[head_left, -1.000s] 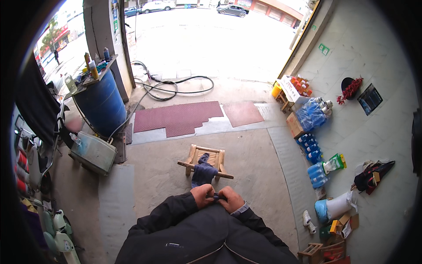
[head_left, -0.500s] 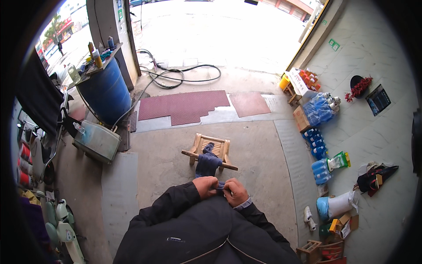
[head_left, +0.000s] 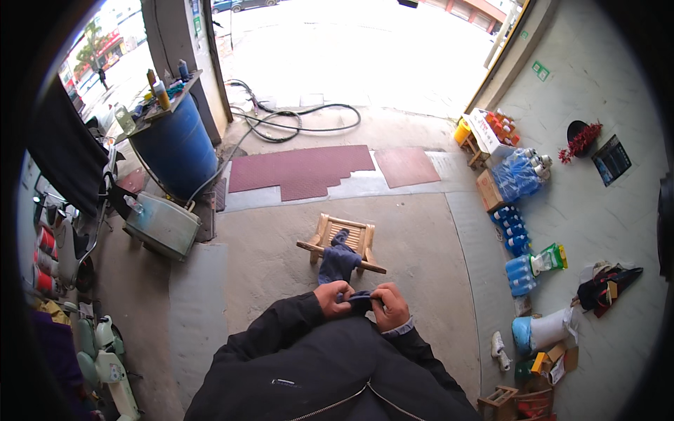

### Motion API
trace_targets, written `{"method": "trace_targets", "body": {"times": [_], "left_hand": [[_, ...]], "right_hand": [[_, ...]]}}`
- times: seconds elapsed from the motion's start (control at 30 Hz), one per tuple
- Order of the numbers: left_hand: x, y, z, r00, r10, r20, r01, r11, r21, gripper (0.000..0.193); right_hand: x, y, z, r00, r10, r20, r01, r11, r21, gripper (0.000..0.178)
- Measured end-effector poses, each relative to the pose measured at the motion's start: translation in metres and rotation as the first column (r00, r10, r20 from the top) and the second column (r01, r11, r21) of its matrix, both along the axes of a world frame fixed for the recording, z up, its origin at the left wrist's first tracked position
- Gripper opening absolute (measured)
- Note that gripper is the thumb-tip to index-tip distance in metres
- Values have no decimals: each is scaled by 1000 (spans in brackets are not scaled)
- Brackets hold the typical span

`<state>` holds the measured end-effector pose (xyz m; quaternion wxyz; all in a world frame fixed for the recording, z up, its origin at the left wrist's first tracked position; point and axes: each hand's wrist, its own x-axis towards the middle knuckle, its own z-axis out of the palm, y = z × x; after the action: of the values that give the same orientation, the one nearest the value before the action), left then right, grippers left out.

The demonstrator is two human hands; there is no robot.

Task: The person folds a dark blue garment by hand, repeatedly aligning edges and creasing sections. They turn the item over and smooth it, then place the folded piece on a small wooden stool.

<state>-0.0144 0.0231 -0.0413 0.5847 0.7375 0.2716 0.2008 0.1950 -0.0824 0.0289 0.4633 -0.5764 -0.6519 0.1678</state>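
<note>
I'm seeing both hands, left hand point(head_left: 333, 297) and right hand point(head_left: 390, 306), pinching a dark blue cloth point(head_left: 359, 300) between them, close to the chest. Another blue cloth point(head_left: 338, 261) is draping off the wooden stool point(head_left: 344, 240) just ahead, probably sliding off if bumped.

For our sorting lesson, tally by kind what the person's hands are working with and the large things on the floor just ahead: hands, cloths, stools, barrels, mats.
Hands: 2, left hand and right hand
Blue cloth: 1, held by both hands
Wooden stool: 1
Blue barrel: 1
Red mats: 2, large mat and small mat
Total: 7
</note>
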Motion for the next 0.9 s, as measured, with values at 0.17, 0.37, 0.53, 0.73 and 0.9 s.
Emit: {"method": "trace_targets", "body": {"times": [0.17,0.37,0.53,0.73,0.9], "left_hand": [[2,-1,16,995,88,39,-88,996,-9,30],[-1,-4,29,998,40,57,-37,998,-50,27],[-4,-5,29,995,8,104,-18,996,92,30],[-3,-4,15,988,-108,114,81,972,221,29],[-2,-5,2,994,-108,0,105,961,254,28]], "right_hand": [[0,2,-9,999,10,52,-9,1000,-14,20],[-2,1,-10,995,-3,101,11,997,-76,24],[-3,0,-6,994,5,108,4,997,-83,26],[-3,0,-8,999,-30,43,28,998,55,22],[-9,-1,-12,999,11,38,-15,995,100,24]]}}
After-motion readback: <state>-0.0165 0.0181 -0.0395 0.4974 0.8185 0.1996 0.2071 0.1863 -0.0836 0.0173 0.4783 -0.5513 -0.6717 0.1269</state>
